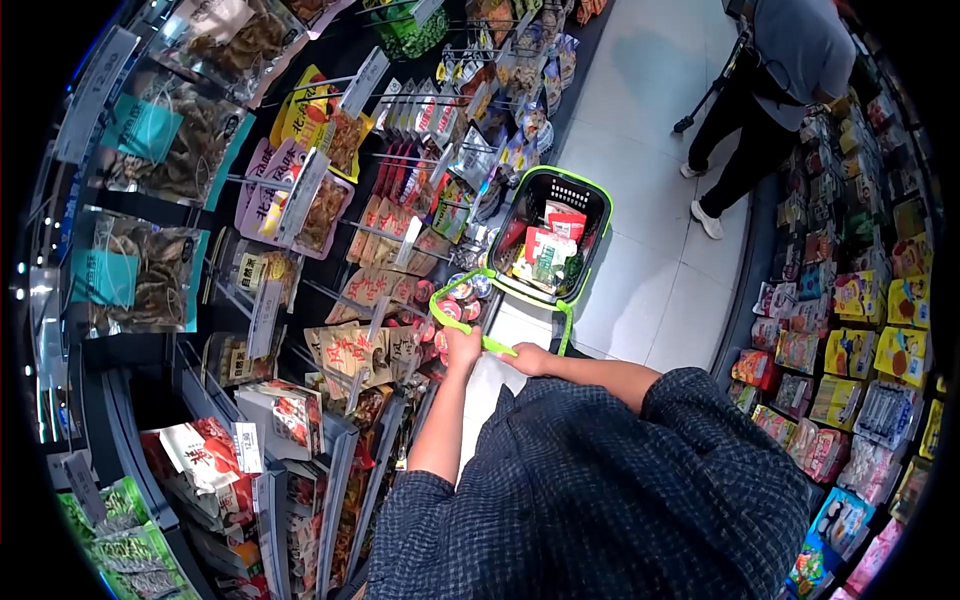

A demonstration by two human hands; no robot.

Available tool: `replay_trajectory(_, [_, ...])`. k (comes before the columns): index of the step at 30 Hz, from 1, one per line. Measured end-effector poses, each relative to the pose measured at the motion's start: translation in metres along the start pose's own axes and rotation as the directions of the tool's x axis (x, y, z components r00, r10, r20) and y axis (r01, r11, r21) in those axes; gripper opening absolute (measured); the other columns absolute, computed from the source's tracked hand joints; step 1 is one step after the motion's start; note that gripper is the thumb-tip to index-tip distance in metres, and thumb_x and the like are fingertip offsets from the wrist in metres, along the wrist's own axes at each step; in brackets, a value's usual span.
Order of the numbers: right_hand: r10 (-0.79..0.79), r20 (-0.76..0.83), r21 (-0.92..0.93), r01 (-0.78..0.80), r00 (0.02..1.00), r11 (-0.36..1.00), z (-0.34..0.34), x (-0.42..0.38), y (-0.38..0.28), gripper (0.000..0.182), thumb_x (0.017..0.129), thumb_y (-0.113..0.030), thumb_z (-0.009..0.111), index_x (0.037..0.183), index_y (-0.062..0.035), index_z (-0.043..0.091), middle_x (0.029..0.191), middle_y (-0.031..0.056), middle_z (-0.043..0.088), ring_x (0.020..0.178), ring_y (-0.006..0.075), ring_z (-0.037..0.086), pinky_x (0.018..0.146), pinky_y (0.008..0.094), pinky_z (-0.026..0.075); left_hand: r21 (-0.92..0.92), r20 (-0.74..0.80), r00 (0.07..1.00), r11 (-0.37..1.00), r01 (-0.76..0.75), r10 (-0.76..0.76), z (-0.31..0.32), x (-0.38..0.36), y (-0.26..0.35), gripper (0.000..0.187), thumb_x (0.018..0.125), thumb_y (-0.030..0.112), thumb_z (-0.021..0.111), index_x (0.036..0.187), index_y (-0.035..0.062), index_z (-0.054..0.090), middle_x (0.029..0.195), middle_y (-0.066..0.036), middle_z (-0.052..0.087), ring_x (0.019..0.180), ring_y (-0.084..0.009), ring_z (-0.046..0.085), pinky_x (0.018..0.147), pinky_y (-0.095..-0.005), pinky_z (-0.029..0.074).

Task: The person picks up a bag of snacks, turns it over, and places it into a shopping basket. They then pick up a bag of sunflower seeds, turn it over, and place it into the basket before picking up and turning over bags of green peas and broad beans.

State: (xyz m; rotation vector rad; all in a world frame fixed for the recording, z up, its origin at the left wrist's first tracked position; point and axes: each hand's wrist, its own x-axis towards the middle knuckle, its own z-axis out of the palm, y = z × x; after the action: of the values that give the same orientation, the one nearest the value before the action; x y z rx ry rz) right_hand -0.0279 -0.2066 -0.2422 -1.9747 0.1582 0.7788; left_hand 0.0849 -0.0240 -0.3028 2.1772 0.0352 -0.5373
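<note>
A black shopping basket (598, 230) with a bright green rim and a green handle (447, 308) is in front of me, over the tiled floor. My left hand (463, 346) is closed around the handle. Close beside it, my right hand (528, 359) also grips the handle, near its bend. Inside the basket lie several packets, among them a red and white packet (567, 224) and a white and green packet (545, 258). My fingers are partly hidden behind the handle and by my own hands.
Hanging snack packs fill the shelf on my left, including brown paper packs (362, 348) close to my left arm. A person in a grey top (800, 45) stands ahead to the right. Another packed shelf (850, 350) lines the right side.
</note>
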Motion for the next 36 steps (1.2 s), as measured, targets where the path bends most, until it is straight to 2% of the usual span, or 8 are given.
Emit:
replay_trajectory(2, [0.002, 0.013, 0.01, -0.002, 1.0, 1.0, -0.006, 0.006, -0.002, 0.072, 0.089, -0.064, 0.042, 0.093, 0.004, 0.066, 0.091, 0.0264, 0.065, 0.091, 0.0396, 0.062, 0.082, 0.043, 0.047, -0.017, 0.065, 0.998, 1.0, -0.009, 0.01, -0.001, 0.015, -0.003, 0.044, 0.083, 0.013, 0.06, 0.11, -0.0147, 0.038, 0.084, -0.023, 0.061, 0.065, -0.0291, 0.065, 0.055, -0.0363, 0.053])
replay_trajectory(4, [0.008, 0.015, 0.01, -0.008, 1.0, 1.0, -0.014, 0.013, -0.002, 0.071, 0.089, -0.063, 0.043, 0.093, 0.004, 0.066, 0.09, 0.026, 0.065, 0.09, 0.0396, 0.062, 0.082, 0.0431, 0.047, -0.168, 0.206, 0.946, 0.944, 0.286, -0.25, -0.017, -0.002, 0.062, 0.05, 0.083, 0.012, 0.059, 0.114, -0.0156, 0.031, 0.085, -0.024, 0.06, 0.056, -0.0279, 0.064, 0.046, -0.0346, 0.054])
replay_trajectory(8, [0.014, 0.01, 0.029, -0.015, 1.0, 0.999, -0.035, 0.021, -0.002, 0.071, 0.089, -0.063, 0.043, 0.09, 0.0045, 0.066, 0.085, 0.0248, 0.065, 0.085, 0.0387, 0.063, 0.079, 0.043, 0.048, -0.151, 0.195, 0.949, 0.948, 0.28, -0.249, -0.016, 0.001, 0.11, 0.049, 0.088, 0.011, 0.052, 0.117, -0.0173, 0.023, 0.078, -0.023, 0.062, 0.049, -0.0278, 0.064, 0.041, -0.0339, 0.054])
replay_trajectory(16, [0.057, 0.135, 0.064, -0.066, 0.989, 0.996, -0.082, 0.03, 0.003, 0.078, 0.088, -0.066, 0.039, 0.089, 0.0067, 0.066, 0.085, 0.025, 0.065, 0.085, 0.0384, 0.063, 0.078, 0.0444, 0.047, -0.154, 0.191, 0.935, 0.931, 0.33, -0.3, 0.0, 0.019, 0.159, 0.037, 0.094, 0.02, 0.049, 0.089, -0.0167, 0.048, 0.069, -0.023, 0.062, 0.051, -0.0291, 0.064, 0.043, -0.0354, 0.055])
replay_trajectory(18, [0.048, 0.088, 0.062, -0.053, 0.995, 0.997, -0.086, 0.032, 0.008, 0.072, 0.088, -0.065, 0.042, 0.078, 0.0022, 0.064, 0.071, 0.0158, 0.064, 0.072, 0.0292, 0.063, 0.071, 0.0393, 0.049, -0.121, 0.2, 0.931, 0.935, 0.333, -0.306, 0.005, 0.021, 0.164, 0.036, 0.094, 0.019, 0.047, 0.092, -0.017, 0.047, 0.07, -0.023, 0.062, 0.052, -0.0295, 0.065, 0.044, -0.0356, 0.056])
replay_trajectory(23, [0.035, 0.117, 0.021, -0.038, 0.992, 0.999, -0.1, 0.037, 0.031, 0.074, 0.088, -0.065, 0.041, 0.097, 0.0035, 0.066, 0.096, 0.0253, 0.065, 0.095, 0.037, 0.062, 0.084, 0.0432, 0.047, -0.156, 0.305, 0.889, 0.903, 0.399, -0.341, 0.027, 0.039, 0.146, 0.033, 0.095, 0.015, 0.042, 0.104, -0.0164, 0.039, 0.081, -0.026, 0.061, 0.055, -0.0313, 0.065, 0.047, -0.0362, 0.059])
replay_trajectory(30, [0.205, -0.009, -0.143, -0.204, 0.979, 0.968, -0.148, 0.032, 0.077, 0.065, 0.088, -0.062, 0.043, 0.105, -0.0044, 0.066, 0.105, 0.0206, 0.064, 0.1, 0.0363, 0.06, 0.086, 0.0441, 0.047, -0.242, 0.465, 0.788, 0.798, 0.552, -0.403, 0.101, 0.071, 0.135, 0.037, 0.095, 0.015, 0.043, 0.112, -0.0176, 0.037, 0.092, -0.028, 0.06, 0.067, -0.034, 0.068, 0.054, -0.0372, 0.06])
replay_trajectory(36, [0.24, -0.147, -0.141, -0.26, 0.96, 0.955, -0.224, 0.044, 0.091, 0.058, 0.086, -0.061, 0.046, 0.104, -0.0092, 0.066, 0.103, 0.0166, 0.066, 0.099, 0.0337, 0.062, 0.084, 0.0429, 0.049, -0.241, 0.419, 0.845, 0.856, 0.458, -0.334, 0.156, 0.135, 0.165, 0.037, 0.095, 0.016, 0.041, 0.111, -0.0162, 0.034, 0.088, -0.031, 0.061, 0.066, -0.0356, 0.068, 0.059, -0.0389, 0.061])
